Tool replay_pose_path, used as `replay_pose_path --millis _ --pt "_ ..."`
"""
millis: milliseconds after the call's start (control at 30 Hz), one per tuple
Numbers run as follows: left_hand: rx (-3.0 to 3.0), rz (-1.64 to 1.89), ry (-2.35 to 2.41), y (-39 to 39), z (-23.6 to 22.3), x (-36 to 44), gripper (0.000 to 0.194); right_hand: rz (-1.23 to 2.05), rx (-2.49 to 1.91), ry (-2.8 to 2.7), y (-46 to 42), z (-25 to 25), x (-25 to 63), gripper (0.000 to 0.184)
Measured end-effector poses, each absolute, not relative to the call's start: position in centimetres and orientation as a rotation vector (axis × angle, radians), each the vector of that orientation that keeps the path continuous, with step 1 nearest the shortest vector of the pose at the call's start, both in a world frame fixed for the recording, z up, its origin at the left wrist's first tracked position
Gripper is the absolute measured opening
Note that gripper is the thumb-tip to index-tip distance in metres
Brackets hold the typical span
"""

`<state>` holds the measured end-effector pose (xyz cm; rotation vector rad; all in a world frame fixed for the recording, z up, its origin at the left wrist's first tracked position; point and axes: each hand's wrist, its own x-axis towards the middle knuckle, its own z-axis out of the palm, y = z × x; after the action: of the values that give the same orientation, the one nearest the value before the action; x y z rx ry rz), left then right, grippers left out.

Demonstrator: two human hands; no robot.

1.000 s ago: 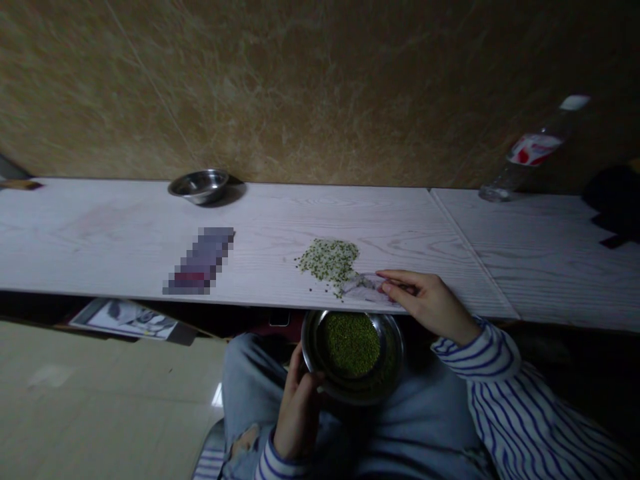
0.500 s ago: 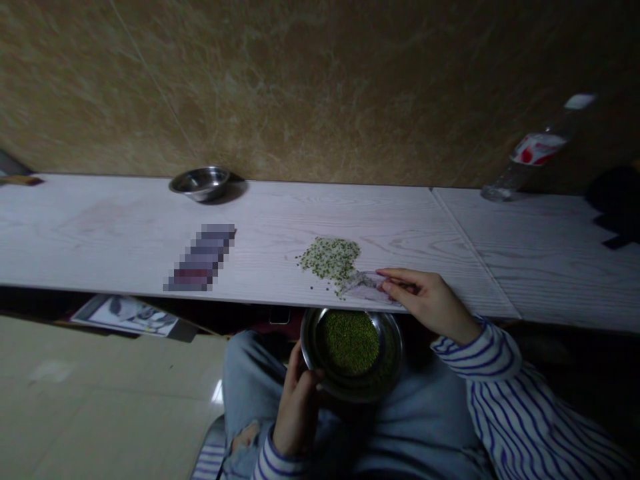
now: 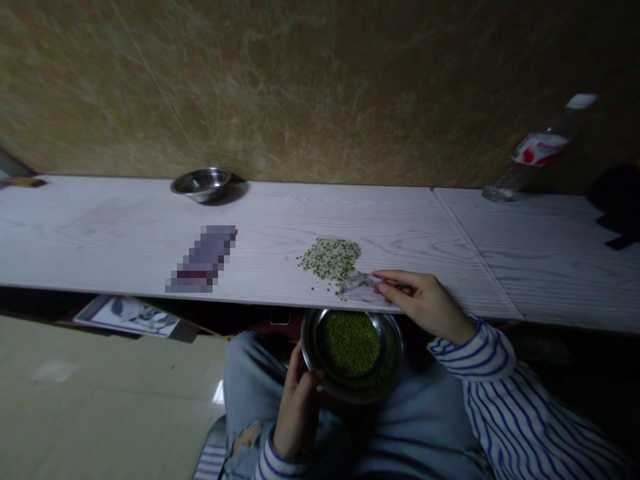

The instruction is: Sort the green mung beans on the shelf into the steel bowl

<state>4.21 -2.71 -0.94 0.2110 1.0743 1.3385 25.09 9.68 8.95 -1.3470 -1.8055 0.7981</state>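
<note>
My left hand (image 3: 300, 407) grips the left rim of a steel bowl (image 3: 395, 360) held over my lap, just below the table edge. Inside the bowl lies a heap of mung beans (image 3: 351, 343). My right hand (image 3: 425, 300) pinches a thin, see-through, purplish plastic piece (image 3: 361, 288) low over the tabletop near the front edge. Its far side meets the lower right of a spread pile of white grains mixed with mung beans (image 3: 331, 259). A few loose bits lie just in front of the pile.
On the white wood-grain table (image 3: 270, 260) stand a second steel bowl (image 3: 203, 185) by the wall and a clear plastic bottle (image 3: 530, 157) at right. A blurred-out flat object (image 3: 205, 257) lies at left. A dark object (image 3: 617, 207) sits at the far right. Below is an open shelf with a picture (image 3: 130, 315).
My right hand has shifted slightly left with the plastic piece, toward the pile. My left hand and the bowl stay nearly where they were.
</note>
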Motion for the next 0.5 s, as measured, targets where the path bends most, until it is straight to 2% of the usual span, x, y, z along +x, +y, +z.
replay_pose_path --millis 500 --pt "0.236 1.346 1.094 -2.5 -0.5 4.2 0.072 0.824 -1.342 -1.749 10.9 8.6 25.5 0.032"
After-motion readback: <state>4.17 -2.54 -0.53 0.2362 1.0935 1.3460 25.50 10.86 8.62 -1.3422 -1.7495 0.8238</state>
